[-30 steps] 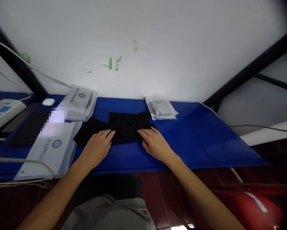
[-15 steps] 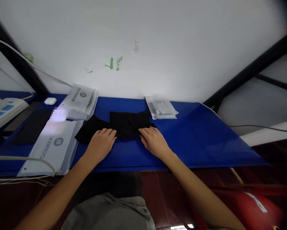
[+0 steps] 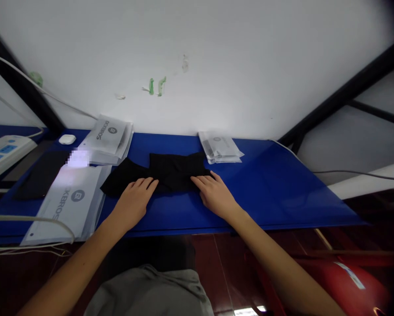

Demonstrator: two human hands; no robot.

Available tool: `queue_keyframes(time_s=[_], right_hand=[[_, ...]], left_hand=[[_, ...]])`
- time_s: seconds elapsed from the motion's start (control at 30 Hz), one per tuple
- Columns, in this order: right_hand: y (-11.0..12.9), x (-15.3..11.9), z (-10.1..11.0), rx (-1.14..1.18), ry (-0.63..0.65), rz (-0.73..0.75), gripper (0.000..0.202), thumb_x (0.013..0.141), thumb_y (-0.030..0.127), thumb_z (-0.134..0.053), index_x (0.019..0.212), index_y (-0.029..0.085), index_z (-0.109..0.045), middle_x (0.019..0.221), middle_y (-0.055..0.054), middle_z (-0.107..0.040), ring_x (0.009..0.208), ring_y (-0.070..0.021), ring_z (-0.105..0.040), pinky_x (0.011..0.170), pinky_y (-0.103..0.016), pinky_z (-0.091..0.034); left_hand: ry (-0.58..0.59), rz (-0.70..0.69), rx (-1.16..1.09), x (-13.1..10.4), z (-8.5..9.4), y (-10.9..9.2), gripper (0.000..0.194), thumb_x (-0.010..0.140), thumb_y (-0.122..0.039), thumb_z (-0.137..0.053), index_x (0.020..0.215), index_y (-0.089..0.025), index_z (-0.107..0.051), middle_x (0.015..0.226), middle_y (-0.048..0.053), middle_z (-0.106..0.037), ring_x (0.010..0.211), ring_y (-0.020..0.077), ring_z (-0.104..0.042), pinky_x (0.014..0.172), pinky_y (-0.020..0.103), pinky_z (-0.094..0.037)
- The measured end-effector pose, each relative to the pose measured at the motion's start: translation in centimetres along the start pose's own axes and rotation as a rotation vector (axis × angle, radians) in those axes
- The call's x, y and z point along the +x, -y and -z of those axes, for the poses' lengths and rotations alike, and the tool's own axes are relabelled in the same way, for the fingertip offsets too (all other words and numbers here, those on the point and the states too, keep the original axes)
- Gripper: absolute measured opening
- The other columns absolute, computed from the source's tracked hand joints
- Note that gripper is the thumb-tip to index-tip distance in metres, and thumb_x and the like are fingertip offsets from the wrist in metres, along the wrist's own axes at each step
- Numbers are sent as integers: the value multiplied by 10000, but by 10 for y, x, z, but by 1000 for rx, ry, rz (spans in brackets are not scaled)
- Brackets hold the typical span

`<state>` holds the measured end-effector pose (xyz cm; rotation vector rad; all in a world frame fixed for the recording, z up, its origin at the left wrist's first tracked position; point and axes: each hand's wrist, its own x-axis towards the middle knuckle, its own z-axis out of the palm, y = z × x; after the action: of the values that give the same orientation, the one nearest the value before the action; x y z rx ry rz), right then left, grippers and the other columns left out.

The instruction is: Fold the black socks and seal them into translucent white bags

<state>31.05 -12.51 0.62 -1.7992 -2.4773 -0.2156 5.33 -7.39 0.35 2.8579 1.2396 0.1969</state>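
A piece of black fabric [image 3: 177, 169], folded and uneven in outline, lies across the middle of the blue tabletop [image 3: 265, 188]. My left hand [image 3: 135, 199] rests on its lower left part, fingers stretched out over the cloth and the palm towards the table. On the lower right end lies my right hand [image 3: 215, 193], its fingers extended on the fabric and its thumb side facing the left hand. Both hands press from above, with a stretch of fabric between them. The cloth's exact kind cannot be made out.
Printed frosted bags lie at left in a front stack [image 3: 73, 197] and a back stack [image 3: 109, 136]. Another bag stack [image 3: 221, 147] sits by the wall. A dark phone-like slab [image 3: 40, 175], white earbud case [image 3: 67, 139], power strip [image 3: 5, 151] and cables [image 3: 28, 218] occupy the left.
My left hand has slid slightly left and down on the fabric. The right hand's fingers have spread a little. The whole view has shifted slightly; the fabric keeps its shape.
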Motion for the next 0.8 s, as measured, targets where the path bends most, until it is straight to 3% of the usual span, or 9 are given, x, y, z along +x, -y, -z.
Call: queue_keyframes(time_s=[0.23, 0.4, 0.53, 0.67, 0.73, 0.8], right_hand=[[3, 2, -7, -33, -62, -16, 321, 881, 97, -444, 1149, 168, -607, 1024, -89, -693, 974, -226, -629, 1028, -425, -378], [3, 3, -7, -18, -42, -5, 277, 880, 81, -448, 1056, 161, -647, 1015, -93, -689, 968, -223, -629, 1006, -406, -393], [7, -4, 9, 115, 33, -19, 265, 827, 56, -499, 999, 166, -668, 962, -80, -697, 927, -221, -643, 938, -399, -440], [2, -12, 38, 447, 130, -63, 341, 783, 73, -526, 1054, 231, -659, 983, -24, -712, 896, -191, -668, 808, -332, -507], [-4, -9, 49, 570, 101, -112, 332, 794, 121, -544, 1079, 256, -647, 955, -5, -713, 862, -175, -675, 772, -310, -523], [-9, -1, 54, 547, -2, -203, 328, 803, 158, -564, 1110, 249, -633, 943, -18, -710, 855, -188, -675, 772, -332, -535]], left_hand=[[-122, 57, 28, -1, -1, 1, 376, 869, -105, -436, 1223, -135, -559, 1177, 124, -635, 1050, 267, -592, 878, 413, -478], [-102, 84, 40, -3, -2, 0, 372, 846, -28, -400, 1125, -145, -616, 1166, 113, -652, 1066, 253, -601, 886, 391, -472], [42, 102, 68, -9, 20, -6, 360, 803, -2, -411, 1032, -145, -650, 1069, 105, -683, 1002, 268, -625, 854, 416, -478], [239, 78, -50, -14, 53, -1, 358, 768, -49, -471, 1019, -216, -664, 1008, 43, -705, 912, 245, -659, 789, 384, -502], [210, 87, -126, -9, 64, 3, 388, 785, -78, -458, 1073, -255, -648, 1061, 16, -698, 929, 233, -660, 798, 377, -510], [62, 129, -127, 1, 67, 6, 378, 823, -108, -429, 1115, -242, -630, 1114, 32, -681, 976, 237, -647, 835, 386, -506]])
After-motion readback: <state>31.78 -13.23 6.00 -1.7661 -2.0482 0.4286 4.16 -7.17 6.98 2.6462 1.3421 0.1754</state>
